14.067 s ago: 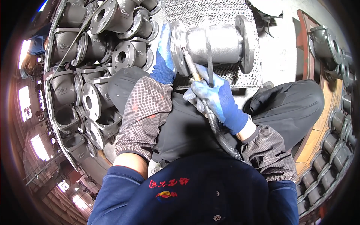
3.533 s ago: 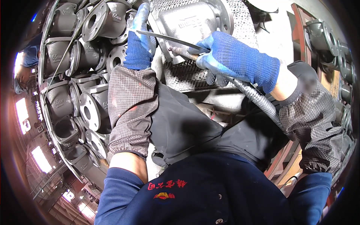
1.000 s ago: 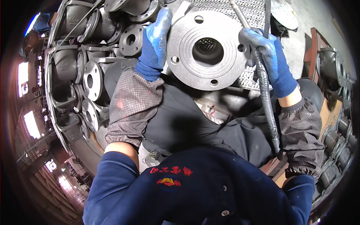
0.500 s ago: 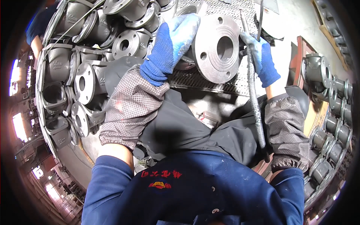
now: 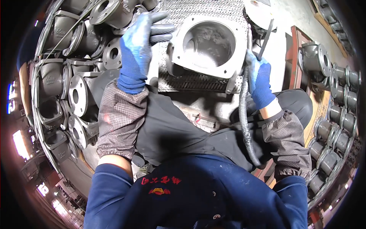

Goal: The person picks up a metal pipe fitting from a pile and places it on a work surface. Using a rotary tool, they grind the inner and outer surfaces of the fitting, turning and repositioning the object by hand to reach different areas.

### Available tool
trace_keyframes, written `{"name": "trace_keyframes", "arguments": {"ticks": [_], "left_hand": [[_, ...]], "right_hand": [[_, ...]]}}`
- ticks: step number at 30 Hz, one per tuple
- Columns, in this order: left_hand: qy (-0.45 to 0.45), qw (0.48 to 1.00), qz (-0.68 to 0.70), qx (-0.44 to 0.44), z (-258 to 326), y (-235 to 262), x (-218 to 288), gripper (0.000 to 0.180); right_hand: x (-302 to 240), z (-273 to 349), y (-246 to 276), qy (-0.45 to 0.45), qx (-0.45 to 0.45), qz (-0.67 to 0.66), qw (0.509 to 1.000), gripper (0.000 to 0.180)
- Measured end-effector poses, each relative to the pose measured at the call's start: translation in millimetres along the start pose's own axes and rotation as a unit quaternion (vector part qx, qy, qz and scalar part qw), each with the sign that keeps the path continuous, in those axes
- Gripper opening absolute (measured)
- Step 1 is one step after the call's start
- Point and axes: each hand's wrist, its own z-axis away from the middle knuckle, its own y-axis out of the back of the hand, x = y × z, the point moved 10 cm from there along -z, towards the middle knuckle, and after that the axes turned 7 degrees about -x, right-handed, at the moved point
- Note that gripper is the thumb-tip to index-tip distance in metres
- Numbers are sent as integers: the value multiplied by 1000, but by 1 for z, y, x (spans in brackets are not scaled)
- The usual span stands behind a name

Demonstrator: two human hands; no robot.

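A grey cast-metal valve body lies on a ridged metal work surface, its wide round opening and squarish bolt-holed flange facing up. To its left, my left hand in a blue glove is open, with fingers stretched toward the casting but apart from it. At the casting's right side my gloved right hand is closed round a hand tool with a flexible metal-wrapped hose. A thin dark bar sticks up from that hand. The tool's grip is mostly hidden by the fingers.
Stacked grey valve bodies crowd the left side. More flanged castings stand at the right, beside a red metal frame and wooden boards. A pale round disc is beyond my right hand. Another person's arm shows far left.
The casting has turned over: its round bolted flange faced up before, its large square-flanged opening does now. My left hand has come off it to the left. My right hand has lowered slightly.
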Motion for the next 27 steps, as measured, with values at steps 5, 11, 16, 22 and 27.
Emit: {"name": "trace_keyframes", "arguments": {"ticks": [5,11,16,22,27], "left_hand": [[279,958,63,-3,22,2,-103,50],[60,990,-104,-70,38,-41,-120,38],[140,988,-57,-36,19,-45,-131,46],[246,968,-46,-31,-25,-67,-103,45],[158,985,-23,-66,-36,-58,-114,40]], "right_hand": [[35,-13,34,14,66,35,997,33],[41,-17,29,-61,20,9,998,35],[44,-25,29,-90,22,-34,995,32],[11,-46,25,-32,19,-111,993,25],[14,-50,17,-51,2,-162,986,26]]}}
